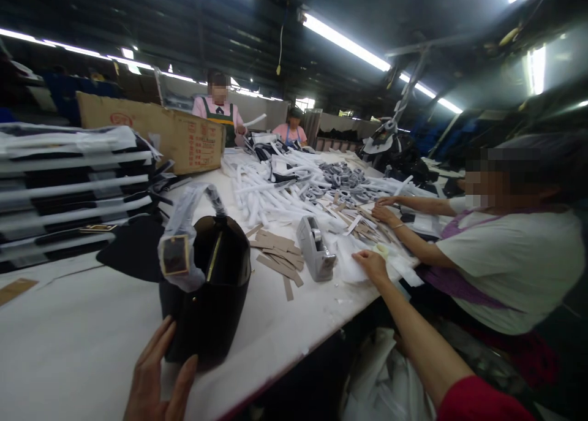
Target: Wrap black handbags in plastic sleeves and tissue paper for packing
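Note:
A black handbag (pixel 215 311) stands upright on the white table (pixel 82 341), its handle wrapped in clear plastic (pixel 184 225) with a gold buckle. My left hand (pixel 156 378) is at the bag's near lower side, with fingers stretched and apart and the fingertips touching the bag. My right hand (pixel 371 265), on a red-sleeved arm, reaches across the table edge. It lies on a white sheet (pixel 349 268) just right of a grey tape dispenser (pixel 316 249), fingers flat.
Brown card strips (pixel 275 255) lie behind the bag. White wrapped straps (pixel 266 188) and grey rings (pixel 344 179) are heaped mid-table. Stacked black-and-white pieces (pixel 68 188) and a cardboard box (pixel 179 136) stand left. A co-worker's hands (pixel 386 211) sort strips at right; two more people stand far back.

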The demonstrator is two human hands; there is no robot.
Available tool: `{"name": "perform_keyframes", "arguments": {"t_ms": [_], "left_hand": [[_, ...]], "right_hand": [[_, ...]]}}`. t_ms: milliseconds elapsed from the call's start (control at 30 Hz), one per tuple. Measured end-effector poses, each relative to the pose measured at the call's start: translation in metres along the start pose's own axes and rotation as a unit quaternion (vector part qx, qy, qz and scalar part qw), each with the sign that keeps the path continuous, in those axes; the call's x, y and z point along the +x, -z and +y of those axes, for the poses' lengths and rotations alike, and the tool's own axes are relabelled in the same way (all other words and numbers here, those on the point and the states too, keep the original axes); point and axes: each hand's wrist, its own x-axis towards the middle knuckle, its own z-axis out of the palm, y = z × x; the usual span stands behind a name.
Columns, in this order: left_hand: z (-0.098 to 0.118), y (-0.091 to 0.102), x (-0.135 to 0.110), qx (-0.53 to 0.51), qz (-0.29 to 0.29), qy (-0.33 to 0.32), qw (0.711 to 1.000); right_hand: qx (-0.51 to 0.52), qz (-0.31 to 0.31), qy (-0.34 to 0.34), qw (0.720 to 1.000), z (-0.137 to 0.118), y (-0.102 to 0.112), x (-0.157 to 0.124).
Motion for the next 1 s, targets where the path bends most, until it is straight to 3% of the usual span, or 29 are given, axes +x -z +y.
{"name": "perform_keyframes", "arguments": {"t_ms": [400, 567, 700, 867, 1000], "left_hand": [[0.003, 0.003, -0.001, -0.009, 0.021, 0.018, 1.000], [0.001, 0.001, -0.003, -0.008, 0.033, 0.009, 0.999], [0.005, 0.002, -0.002, -0.012, 0.039, 0.013, 0.999], [0.012, 0.009, -0.004, -0.019, 0.078, -0.036, 0.996], [0.029, 0.016, -0.013, -0.035, 0.065, -0.132, 0.988]], "right_hand": [[0.138, 0.058, 0.032, 0.988, -0.005, 0.015, -0.017], [0.236, 0.081, 0.020, 0.968, -0.012, 0.022, -0.024], [0.326, 0.076, 0.020, 0.942, -0.032, 0.031, -0.035], [0.415, 0.005, 0.044, 0.909, -0.077, 0.036, -0.081], [0.442, -0.122, 0.019, 0.888, -0.115, 0.019, -0.146]]}}
